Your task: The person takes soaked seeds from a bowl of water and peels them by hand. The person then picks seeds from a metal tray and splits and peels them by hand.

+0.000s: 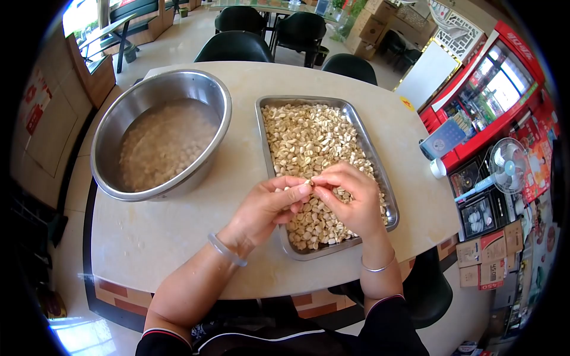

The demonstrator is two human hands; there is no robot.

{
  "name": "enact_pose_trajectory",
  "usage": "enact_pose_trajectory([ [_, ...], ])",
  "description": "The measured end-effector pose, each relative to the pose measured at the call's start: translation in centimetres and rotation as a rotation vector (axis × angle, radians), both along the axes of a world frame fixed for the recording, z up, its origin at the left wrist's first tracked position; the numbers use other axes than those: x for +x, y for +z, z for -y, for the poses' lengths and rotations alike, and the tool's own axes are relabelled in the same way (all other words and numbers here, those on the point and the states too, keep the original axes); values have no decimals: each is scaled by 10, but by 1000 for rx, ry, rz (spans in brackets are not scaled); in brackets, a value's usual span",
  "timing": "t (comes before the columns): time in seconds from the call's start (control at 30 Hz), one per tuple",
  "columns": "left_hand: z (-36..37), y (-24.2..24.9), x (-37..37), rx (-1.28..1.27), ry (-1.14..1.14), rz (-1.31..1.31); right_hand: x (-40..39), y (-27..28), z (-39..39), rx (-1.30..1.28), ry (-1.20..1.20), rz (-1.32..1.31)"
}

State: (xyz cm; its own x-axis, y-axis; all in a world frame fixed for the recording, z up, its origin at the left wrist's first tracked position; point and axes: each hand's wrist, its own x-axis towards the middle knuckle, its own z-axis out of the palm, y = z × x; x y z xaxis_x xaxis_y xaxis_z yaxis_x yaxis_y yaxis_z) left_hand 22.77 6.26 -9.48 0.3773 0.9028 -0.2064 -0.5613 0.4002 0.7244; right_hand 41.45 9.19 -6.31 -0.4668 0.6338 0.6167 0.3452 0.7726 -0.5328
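My left hand (265, 206) and my right hand (354, 197) meet above a metal tray (313, 255). Between their fingertips is one small pale seed (309, 183), apparently a lotus seed; both hands pinch it. Many split, cream-coloured seeds (306, 133) of the same kind cover the tray in a loose layer. My hands hide part of the tray's middle. To the left stands a large steel bowl (138, 110) holding cloudy water, with a heap of pale seeds (157, 151) under the surface.
Both vessels stand on a light table (196, 243) with a curved edge. Dark chairs (234, 46) surround it. At the right are a red drinks fridge (469, 113), a small fan (507, 166) and cardboard boxes (490, 255). A few water drops lie on the tabletop's left side.
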Motion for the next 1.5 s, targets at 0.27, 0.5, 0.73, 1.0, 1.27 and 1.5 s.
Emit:
enact_pose_trajectory([
  [0.27, 2, -7, 3, 61, 57, -155, -1, 6, 9, 341, -76, 201],
  [0.5, 4, 3, 0, 18, -19, -59, -4, 8, 7, 17, -107, -20],
  [0.73, 7, -2, 3, -43, -99, 168, -125, 87, -47, -167, 254, 89],
  [1.0, 8, -18, 5, 45, -96, 199, -284, 45, -90, -169, 335, 1472],
  [1.27, 7, -16, 4, 0, -120, 251, -254, 75, -96, -92, 268, 745],
  [1.5, 2, -13, -2, -10, -25, 227, -92, 86, -73, -188, 181, 91],
])
